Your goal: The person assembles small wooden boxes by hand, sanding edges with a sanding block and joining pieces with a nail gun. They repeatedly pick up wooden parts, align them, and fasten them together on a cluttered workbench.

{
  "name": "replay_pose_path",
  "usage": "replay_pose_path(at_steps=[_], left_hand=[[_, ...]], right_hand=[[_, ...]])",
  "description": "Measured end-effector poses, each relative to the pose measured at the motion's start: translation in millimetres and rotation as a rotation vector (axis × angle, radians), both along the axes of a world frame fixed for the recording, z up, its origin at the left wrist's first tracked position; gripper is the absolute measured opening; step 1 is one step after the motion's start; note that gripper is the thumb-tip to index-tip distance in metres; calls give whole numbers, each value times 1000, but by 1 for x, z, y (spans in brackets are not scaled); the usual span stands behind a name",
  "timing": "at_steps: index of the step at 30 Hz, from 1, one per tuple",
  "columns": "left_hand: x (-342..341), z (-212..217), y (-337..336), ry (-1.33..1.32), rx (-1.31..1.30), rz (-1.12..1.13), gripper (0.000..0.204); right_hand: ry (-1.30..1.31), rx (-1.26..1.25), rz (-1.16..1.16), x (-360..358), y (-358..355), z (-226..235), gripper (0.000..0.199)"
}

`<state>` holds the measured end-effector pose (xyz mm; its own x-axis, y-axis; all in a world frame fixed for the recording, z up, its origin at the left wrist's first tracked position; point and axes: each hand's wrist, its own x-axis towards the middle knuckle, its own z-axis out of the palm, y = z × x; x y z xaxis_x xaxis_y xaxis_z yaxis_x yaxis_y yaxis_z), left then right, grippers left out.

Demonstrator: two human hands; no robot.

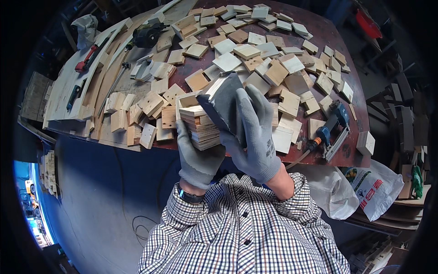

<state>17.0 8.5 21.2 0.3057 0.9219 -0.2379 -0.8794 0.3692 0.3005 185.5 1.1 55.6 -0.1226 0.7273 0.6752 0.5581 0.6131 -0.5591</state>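
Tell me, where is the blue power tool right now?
In the head view, the blue power tool lies on the table's right near edge, beside scattered wood squares, right of the gloved right hand.

Your left hand grips stack of wood squares from below | your right hand presses grey sanding block on stack's side | table strewn with loose wood squares | blue power tool at right edge

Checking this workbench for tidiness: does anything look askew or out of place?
The wooden squares lie scattered at all angles over the table, not stacked. The nail gun sits near the front edge.
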Motion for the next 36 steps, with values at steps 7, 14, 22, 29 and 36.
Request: replay_pose_path(at_steps=[7, 14, 22, 29, 36], left_hand=[[-7, -8, 3, -207, 101, -115, 85], [-7, -18, 0, -22, 263, -51, 70], [-2, 2, 7, -24, -83, 165, 87], [2, 2, 2, -7, 34, 57, 78], [0, 11, 0, 42, -3, 21, 79]], right_hand=[[-128, -55, 68, -11, -17, -17, 88], [-203, -2, 189, -10, -19, -15, 80], [22, -81, 34, 10, 12, -31, 95], [63, 1, 39, -7, -4, -28, 92], [276, -135, -81, -1, 0, -34, 83]])
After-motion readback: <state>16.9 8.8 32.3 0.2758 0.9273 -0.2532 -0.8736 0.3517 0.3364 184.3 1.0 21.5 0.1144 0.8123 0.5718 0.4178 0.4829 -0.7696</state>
